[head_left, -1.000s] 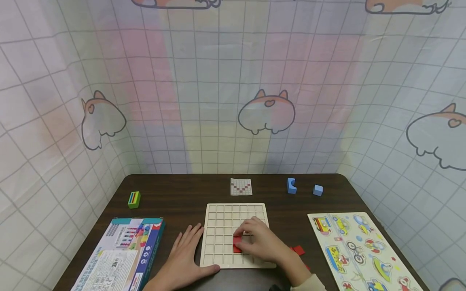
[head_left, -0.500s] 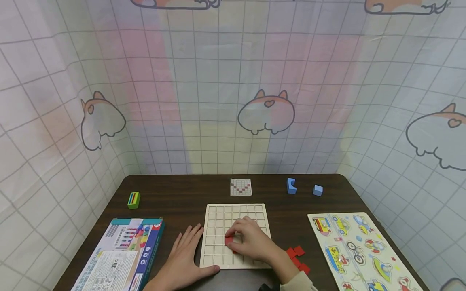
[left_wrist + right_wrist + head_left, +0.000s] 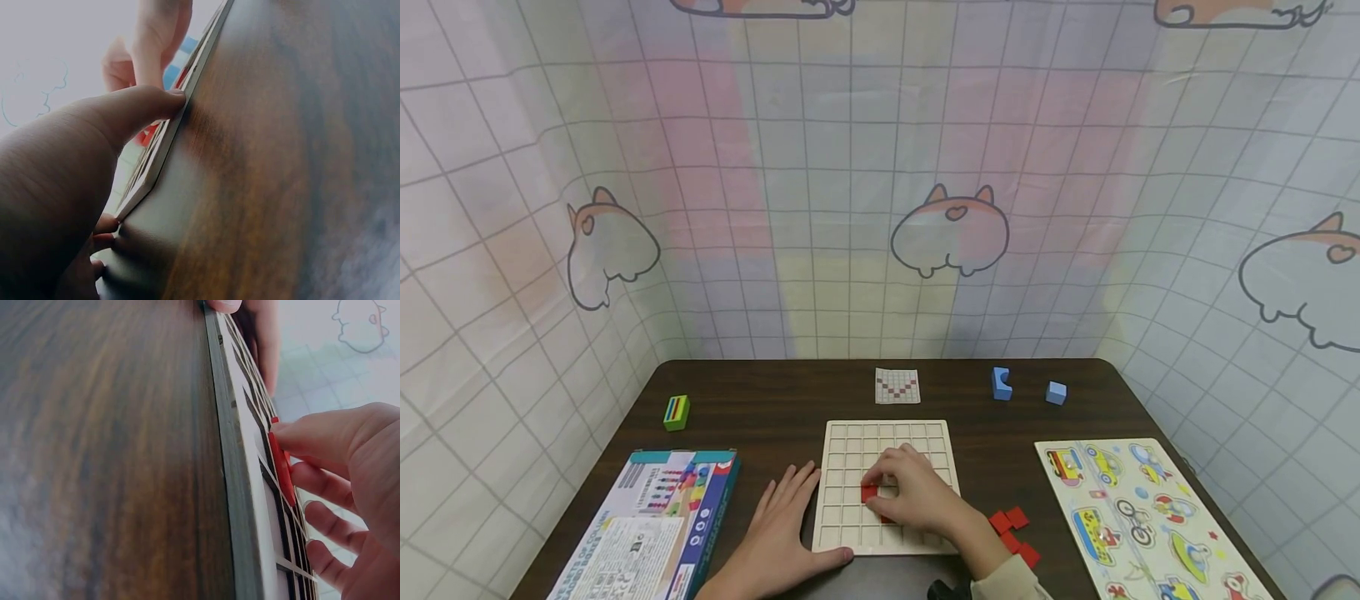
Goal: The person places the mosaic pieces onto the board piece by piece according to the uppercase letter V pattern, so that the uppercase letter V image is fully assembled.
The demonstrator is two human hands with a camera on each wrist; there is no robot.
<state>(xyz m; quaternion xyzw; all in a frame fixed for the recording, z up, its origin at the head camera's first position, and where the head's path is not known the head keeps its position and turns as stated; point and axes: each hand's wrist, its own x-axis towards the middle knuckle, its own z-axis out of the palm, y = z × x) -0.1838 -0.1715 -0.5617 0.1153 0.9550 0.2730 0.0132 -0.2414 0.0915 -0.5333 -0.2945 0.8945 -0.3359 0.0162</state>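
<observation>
A pale wooden grid board (image 3: 850, 442) lies on the dark table in front of me. My right hand (image 3: 904, 493) reaches over its middle and pinches a red square tile (image 3: 869, 493) between thumb and fingers, low over the cells. In the right wrist view the red tile (image 3: 282, 469) stands on edge against the board (image 3: 234, 475). A bit of red also shows under the hand, lower down. My left hand (image 3: 782, 529) lies flat on the table at the board's left side, and its thumb (image 3: 134, 109) presses the board's edge (image 3: 164, 150).
Loose red tiles (image 3: 1013, 532) lie right of the board. A pattern card (image 3: 897, 386), two blue blocks (image 3: 1000, 383) (image 3: 1056, 392) and a green block (image 3: 676, 412) sit farther back. A game box (image 3: 647, 525) is at front left, a vehicle puzzle (image 3: 1138, 521) at front right.
My right hand has carried the red tile leftward and slightly back over the board, uncovering the loose red tiles on the right. The left hand has not moved.
</observation>
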